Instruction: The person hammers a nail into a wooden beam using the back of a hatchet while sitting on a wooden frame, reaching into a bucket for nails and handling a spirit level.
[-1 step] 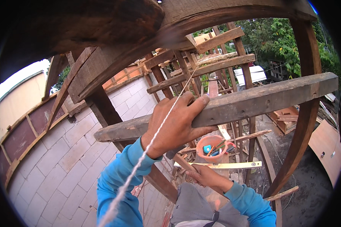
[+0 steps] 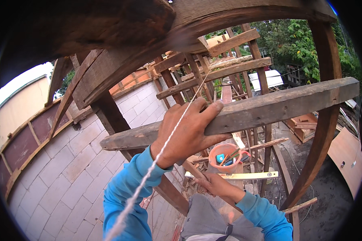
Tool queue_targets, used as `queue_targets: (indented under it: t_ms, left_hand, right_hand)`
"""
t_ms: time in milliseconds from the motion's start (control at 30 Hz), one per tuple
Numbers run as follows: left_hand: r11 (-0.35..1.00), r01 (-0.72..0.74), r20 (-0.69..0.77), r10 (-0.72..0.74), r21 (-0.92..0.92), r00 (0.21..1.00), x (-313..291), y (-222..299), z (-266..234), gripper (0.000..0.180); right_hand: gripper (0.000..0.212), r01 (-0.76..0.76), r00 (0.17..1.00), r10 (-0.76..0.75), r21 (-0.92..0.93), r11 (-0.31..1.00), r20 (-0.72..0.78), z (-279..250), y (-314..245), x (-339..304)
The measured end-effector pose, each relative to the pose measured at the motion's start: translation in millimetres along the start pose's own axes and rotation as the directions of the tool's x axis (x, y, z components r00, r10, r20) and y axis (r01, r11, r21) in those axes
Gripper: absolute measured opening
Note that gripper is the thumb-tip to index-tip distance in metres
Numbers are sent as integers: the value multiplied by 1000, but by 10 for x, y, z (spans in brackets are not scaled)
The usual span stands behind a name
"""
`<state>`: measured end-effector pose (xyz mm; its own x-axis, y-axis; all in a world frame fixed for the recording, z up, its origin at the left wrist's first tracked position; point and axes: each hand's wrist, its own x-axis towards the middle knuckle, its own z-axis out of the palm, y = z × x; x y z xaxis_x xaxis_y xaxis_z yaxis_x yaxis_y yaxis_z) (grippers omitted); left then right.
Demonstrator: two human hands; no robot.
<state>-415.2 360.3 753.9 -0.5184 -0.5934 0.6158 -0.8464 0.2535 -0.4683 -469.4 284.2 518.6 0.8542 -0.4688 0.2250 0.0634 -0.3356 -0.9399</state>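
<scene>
Weathered grey wood makes up the plank (image 2: 269, 107), which lies nearly level across the middle of the view. Its long axis runs from lower left to upper right, the far end rising toward the curved rib (image 2: 323, 120) on the right, the near end stopping over the brick wall (image 2: 68, 160).

Left hand (image 2: 189, 132) is clamped over the plank near its middle: fingers curl over the top edge, thumb stretched along the front face, palm pressed against the wood. A white string (image 2: 165, 144) runs taut across the back of this hand, from the lower left up toward the frames beyond.

Right hand (image 2: 213, 185) sits lower, just below the plank, closed round the near end of a yellow level (image 2: 237, 175) that lies flat and points right, roughly parallel to the plank. An orange bucket (image 2: 225, 154) with tools stands just behind the level, between the two hands. Both sleeves are blue.
</scene>
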Motion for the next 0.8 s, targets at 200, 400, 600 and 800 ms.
queue_targets:
  t_ms: [200,400,600,800]
  left_hand:
    - [1000,-12,-20,12,15,1000,15,16,9,67]
    - [999,-12,-13,12,41,1000,-1,-6,16,69]
    - [1000,-4,-14,4,15,1000,15,-1,31,67]
    - [1000,2,5,-2,19,1000,4,12,33,67]
  right_hand:
    - [38,117,993,-113,458,881,-36,-12,-374,368]
    - [24,71,981,-192,842,535,40,141,-735,428]
    - [21,82,943,-329,921,382,53,110,-762,448]
    - [21,123,951,-306,878,463,29,71,-750,406]
